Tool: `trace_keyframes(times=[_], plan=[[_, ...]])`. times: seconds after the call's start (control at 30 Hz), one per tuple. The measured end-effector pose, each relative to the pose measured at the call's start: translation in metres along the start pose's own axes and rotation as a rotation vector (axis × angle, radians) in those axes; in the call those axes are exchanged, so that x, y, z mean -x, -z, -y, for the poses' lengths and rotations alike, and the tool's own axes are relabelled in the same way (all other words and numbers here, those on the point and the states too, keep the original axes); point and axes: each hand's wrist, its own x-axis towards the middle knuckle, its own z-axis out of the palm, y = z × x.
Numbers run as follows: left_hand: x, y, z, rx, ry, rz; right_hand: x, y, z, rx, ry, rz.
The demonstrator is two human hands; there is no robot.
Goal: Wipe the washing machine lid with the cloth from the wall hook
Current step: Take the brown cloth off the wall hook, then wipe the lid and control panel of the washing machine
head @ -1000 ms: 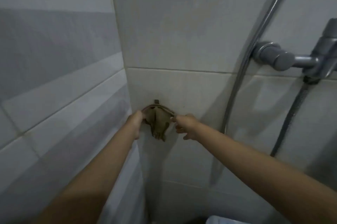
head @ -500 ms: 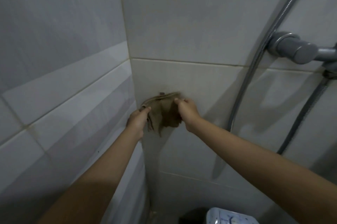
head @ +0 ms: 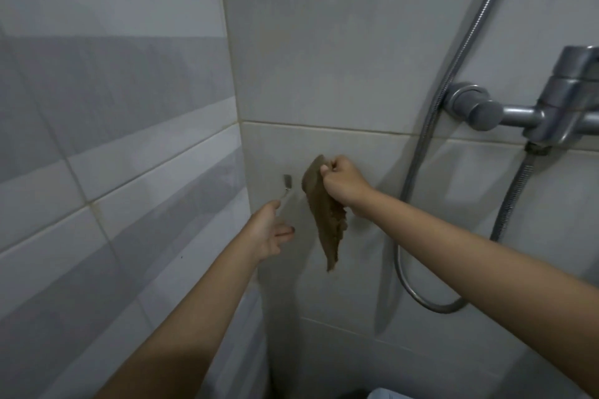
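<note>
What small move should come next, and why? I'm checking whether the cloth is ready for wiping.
Probably lower the right hand with the cloth toward the washing machine at the bottom edge. The cloth hangs free from that closed hand, clear of the bare hook, and the left hand is open and holds nothing, so nothing remains to unhook.

both bare forearms reach forward and up from the lower edge of the view. the right hand (head: 343,184) is closed in a fist, knuckles up, wrist bent slightly down, pinching the cloth (head: 324,213) between thumb and fingers. the left hand (head: 269,233) sits lower and to the left, loosely spread, palm turned inward, fingers part curled, holding nothing.
</note>
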Motion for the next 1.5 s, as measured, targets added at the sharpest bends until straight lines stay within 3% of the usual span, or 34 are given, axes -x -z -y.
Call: trace_keyframes(times=[0.1,0.27,0.37,0.43,0.53,0.73,0.8,0.87,0.97,1.17,1.3,1.4,1.5], plan=[[0.014,-0.023,0.021,0.138,0.098,0.089,0.021,0.007,-0.006,0.054,0.010,0.084],[0.032,-0.062,0.049,0.540,0.068,0.308,0.047,0.023,-0.025,-0.215,-0.136,0.261],[0.050,-0.083,0.060,0.668,0.004,0.390,0.062,0.041,-0.046,-0.272,-0.173,0.237],[0.061,-0.099,0.070,0.675,-0.027,0.407,0.077,0.057,-0.063,-0.149,-0.053,0.130],[0.075,-0.118,0.085,0.635,-0.081,0.448,0.101,0.079,-0.085,0.030,0.138,-0.024],[0.084,-0.156,0.113,0.369,-0.211,0.451,0.131,0.117,-0.128,0.064,0.134,-0.135],[0.082,-0.163,0.120,0.281,-0.212,0.464,0.130,0.128,-0.144,0.077,-0.008,-0.066],[0.083,-0.170,0.124,0.222,-0.202,0.492,0.132,0.139,-0.156,-0.001,-0.140,0.109],[0.086,-0.179,0.130,0.166,-0.176,0.531,0.141,0.154,-0.168,-0.166,-0.194,0.286],[0.090,-0.187,0.143,0.080,-0.084,0.527,0.150,0.162,-0.179,-0.369,-0.162,0.168],[0.094,-0.188,0.152,-0.216,-0.075,0.403,0.154,0.161,-0.184,-0.486,-0.081,0.084],[0.099,-0.192,0.157,-0.301,-0.094,0.329,0.157,0.162,-0.187,-0.523,-0.056,0.103],[0.101,-0.195,0.162,-0.241,-0.143,0.303,0.164,0.166,-0.184,-0.548,-0.084,0.169]])
